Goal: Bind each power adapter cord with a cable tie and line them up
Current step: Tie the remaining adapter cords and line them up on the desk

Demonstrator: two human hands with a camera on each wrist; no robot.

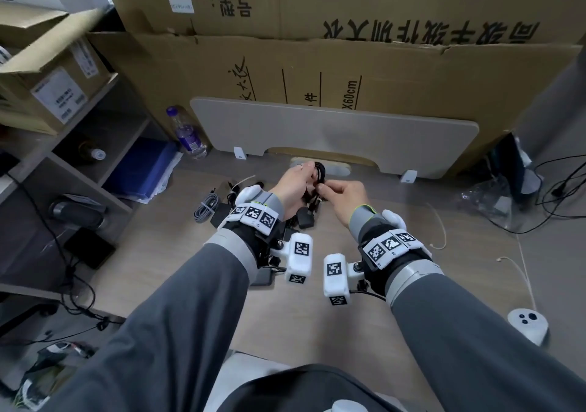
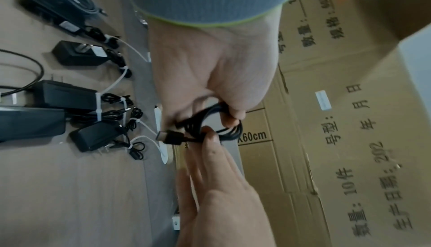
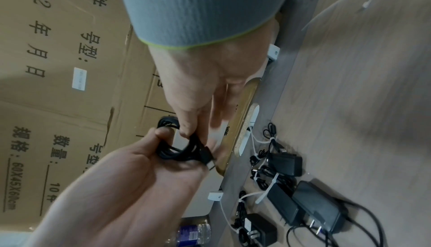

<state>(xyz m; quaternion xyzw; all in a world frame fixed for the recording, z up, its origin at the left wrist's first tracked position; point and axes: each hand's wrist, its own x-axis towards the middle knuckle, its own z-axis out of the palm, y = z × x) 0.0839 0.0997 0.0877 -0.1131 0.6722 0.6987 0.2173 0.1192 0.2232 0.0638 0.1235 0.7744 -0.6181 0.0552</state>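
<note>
Head view: both hands are raised above the desk (image 1: 380,247); the left hand (image 1: 293,186) and the right hand (image 1: 345,197) grasp a black cord (image 1: 318,174).

Left wrist view: the coil (image 2: 224,127) is looped, its plug (image 2: 170,137) sticking out; tied adapters (image 2: 63,96) lie in a row.

Right wrist view: a loose tie (image 3: 338,5) lies on the desk. Coiling seems in hand; next likely needs that tie.

Mid-frame in the head view, the left hand (image 1: 293,183) and right hand (image 1: 344,197) meet on a coiled cord (image 1: 318,174) above the desk (image 1: 364,316). Bound adapters (image 1: 222,209) lie lower left of them, cardboard boxes (image 1: 348,47) across the top, a water bottle (image 1: 187,132) left of centre.
</note>
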